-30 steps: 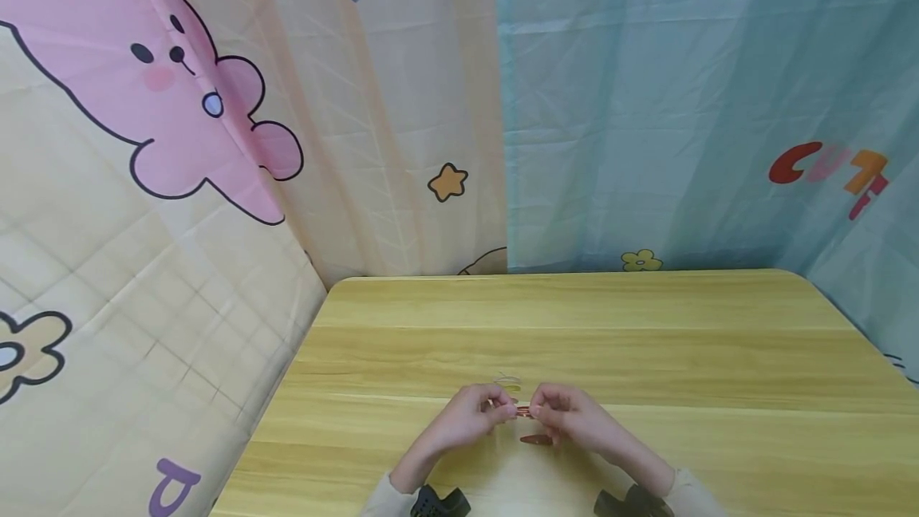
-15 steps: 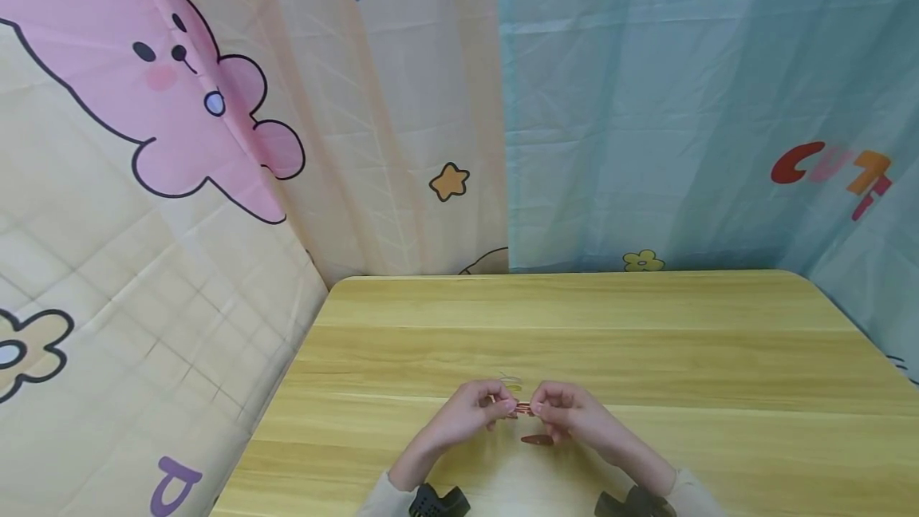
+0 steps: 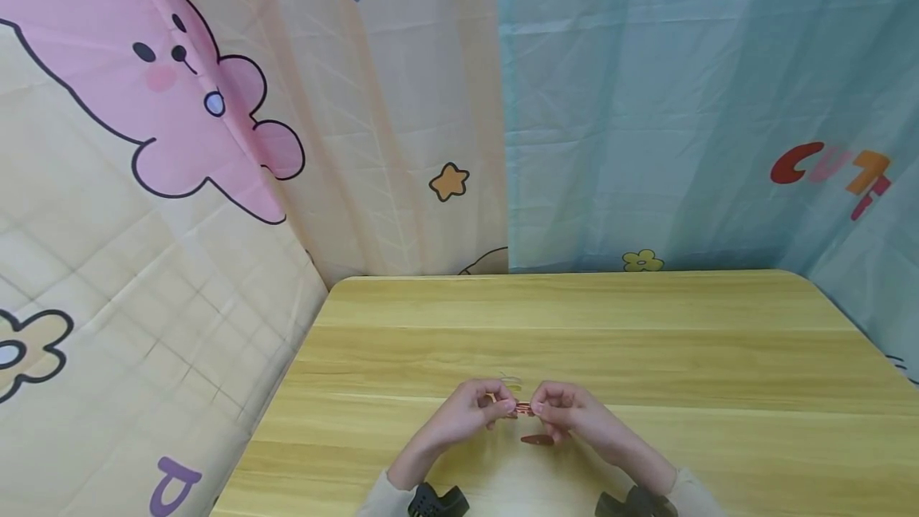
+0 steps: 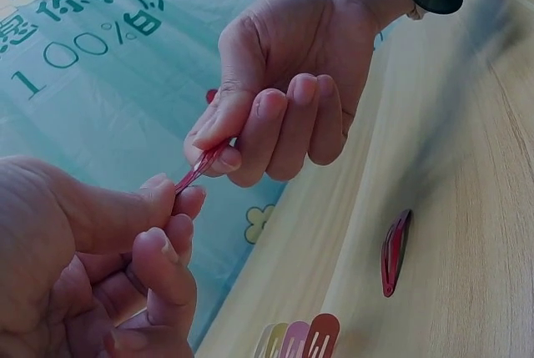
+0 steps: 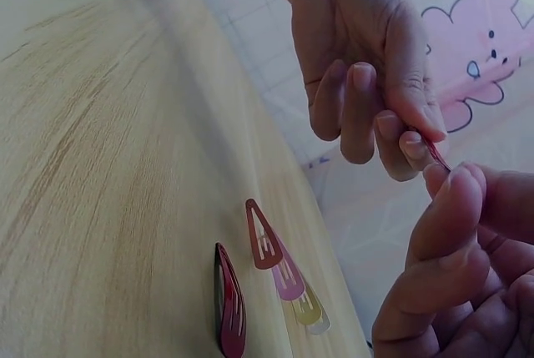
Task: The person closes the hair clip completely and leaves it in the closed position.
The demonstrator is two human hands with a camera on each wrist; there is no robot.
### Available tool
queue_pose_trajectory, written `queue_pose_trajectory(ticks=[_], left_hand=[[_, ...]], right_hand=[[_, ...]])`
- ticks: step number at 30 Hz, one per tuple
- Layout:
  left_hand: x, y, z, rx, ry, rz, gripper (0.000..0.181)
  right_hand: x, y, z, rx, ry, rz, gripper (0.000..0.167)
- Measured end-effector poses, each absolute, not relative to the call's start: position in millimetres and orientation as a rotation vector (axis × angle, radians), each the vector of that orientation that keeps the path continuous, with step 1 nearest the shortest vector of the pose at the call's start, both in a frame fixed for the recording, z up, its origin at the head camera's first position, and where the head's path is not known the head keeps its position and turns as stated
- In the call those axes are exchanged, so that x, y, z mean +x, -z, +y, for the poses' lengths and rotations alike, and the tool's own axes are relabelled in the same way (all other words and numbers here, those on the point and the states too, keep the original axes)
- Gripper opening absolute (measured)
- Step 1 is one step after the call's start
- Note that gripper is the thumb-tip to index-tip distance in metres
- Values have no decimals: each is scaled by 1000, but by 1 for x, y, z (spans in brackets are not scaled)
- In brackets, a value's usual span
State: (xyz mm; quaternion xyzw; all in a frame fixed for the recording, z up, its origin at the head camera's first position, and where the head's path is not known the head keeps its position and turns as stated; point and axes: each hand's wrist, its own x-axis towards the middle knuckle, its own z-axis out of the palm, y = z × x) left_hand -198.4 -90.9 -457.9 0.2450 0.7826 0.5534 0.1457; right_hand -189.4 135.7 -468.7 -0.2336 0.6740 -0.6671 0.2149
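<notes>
Left hand (image 3: 475,407) and right hand (image 3: 569,409) pinch opposite ends of a red hair clip (image 4: 198,172), loose red clip (image 3: 536,440) near on wooden table (image 3: 646,349), overlapping clips (image 5: 290,284) farther left.

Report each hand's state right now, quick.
Left hand: closed, pinching one end of a slim, glossy red, metal-looking hair clip.
Right hand: closed, pinching the other end of that hair clip.

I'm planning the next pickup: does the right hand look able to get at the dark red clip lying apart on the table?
Probably yes: the dark red clip lies uncovered near the right hand, though that hand pinches another clip.
</notes>
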Motion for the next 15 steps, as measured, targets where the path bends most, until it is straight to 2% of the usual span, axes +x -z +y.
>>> queue_pose_trajectory(ticks=[15], left_hand=[[-199,456,-91,708,-1624,2179,16]], right_hand=[[-191,472,138,-685,1871,1784,32]])
